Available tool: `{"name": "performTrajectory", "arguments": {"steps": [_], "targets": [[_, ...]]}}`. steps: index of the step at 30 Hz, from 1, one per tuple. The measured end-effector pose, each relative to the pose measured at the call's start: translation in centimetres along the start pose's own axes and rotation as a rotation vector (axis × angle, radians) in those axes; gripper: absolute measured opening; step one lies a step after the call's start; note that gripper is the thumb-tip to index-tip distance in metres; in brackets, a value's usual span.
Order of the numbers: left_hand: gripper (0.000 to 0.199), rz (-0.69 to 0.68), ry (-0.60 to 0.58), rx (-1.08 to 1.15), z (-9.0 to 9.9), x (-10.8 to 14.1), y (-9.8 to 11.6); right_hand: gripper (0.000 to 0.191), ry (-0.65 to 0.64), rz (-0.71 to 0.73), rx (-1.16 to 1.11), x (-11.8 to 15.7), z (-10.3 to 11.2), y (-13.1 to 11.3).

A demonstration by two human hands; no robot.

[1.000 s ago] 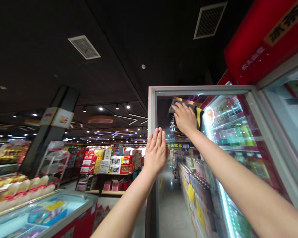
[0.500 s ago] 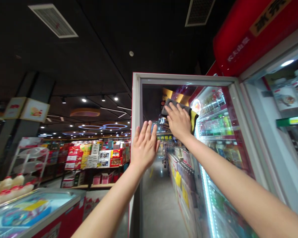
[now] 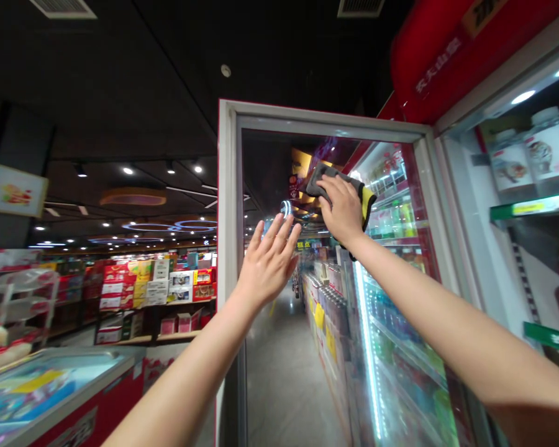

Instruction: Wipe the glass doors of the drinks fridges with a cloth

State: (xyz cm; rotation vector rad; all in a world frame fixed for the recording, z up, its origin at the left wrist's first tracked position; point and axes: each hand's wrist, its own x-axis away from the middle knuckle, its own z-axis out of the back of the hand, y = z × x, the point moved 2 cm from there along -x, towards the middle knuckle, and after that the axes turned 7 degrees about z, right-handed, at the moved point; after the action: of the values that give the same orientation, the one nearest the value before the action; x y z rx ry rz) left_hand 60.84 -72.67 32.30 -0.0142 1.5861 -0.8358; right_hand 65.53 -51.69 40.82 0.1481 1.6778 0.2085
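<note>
Grey-and-yellow microfibre cloth (image 3: 328, 176) lies pressed under the right hand's (image 3: 345, 208) closed fingers (image 3: 330, 185) on a cooler's glass door (image 3: 270, 161); the left hand (image 3: 268, 264) spreads apart nearby; a loosened grip could drop the cloth.

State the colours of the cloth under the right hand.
The cloth is dark grey with a yellow edge; the head view shows it best.
</note>
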Motion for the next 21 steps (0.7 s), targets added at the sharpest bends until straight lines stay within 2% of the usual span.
{"name": "performTrajectory", "arguments": {"steps": [3, 5, 7, 9, 11, 14, 17, 19, 21], "targets": [[0.066, -0.005, 0.015, 0.01, -0.1, 0.0, 0.0, 0.045, -0.045, 0.004, 0.062, -1.4, 0.1, 2.5], [0.068, 0.009, 0.0, 0.021, -0.2, 0.0, 0.0, 0.048, -0.018, -0.11, 0.116, -1.5, 0.3, 4.5], [0.067, 0.006, -0.029, 0.029, -0.3, 0.0, 0.1, 0.05, 0.028, -0.216, 0.147, -0.4, 0.6, 5.7], [0.065, -0.014, -0.051, 0.037, -0.3, 0.0, 0.2, 0.051, 0.017, -0.205, 0.155, 1.0, 0.8, 5.4], [0.066, -0.037, -0.059, 0.05, -0.4, -0.1, 0.2, 0.051, -0.063, -0.091, 0.153, 1.7, 0.9, 4.4], [0.069, -0.064, -0.057, 0.072, -0.4, -0.1, 0.2, 0.051, -0.156, 0.02, 0.159, 1.1, 1.1, 4.0], [0.072, -0.087, -0.071, 0.078, -0.4, -0.1, 0.2, 0.051, -0.108, -0.075, 0.175, 0.3, 1.3, 5.6], [0.071, -0.106, -0.083, 0.075, -0.3, 0.0, 0.4, 0.051, -0.029, -0.182, 0.186, 0.8, 1.5, 6.4], [0.07, -0.124, -0.09, 0.068, -0.2, 0.0, 0.5, 0.051, 0.015, -0.218, 0.185, 1.7, 1.5, 6.1]]}}
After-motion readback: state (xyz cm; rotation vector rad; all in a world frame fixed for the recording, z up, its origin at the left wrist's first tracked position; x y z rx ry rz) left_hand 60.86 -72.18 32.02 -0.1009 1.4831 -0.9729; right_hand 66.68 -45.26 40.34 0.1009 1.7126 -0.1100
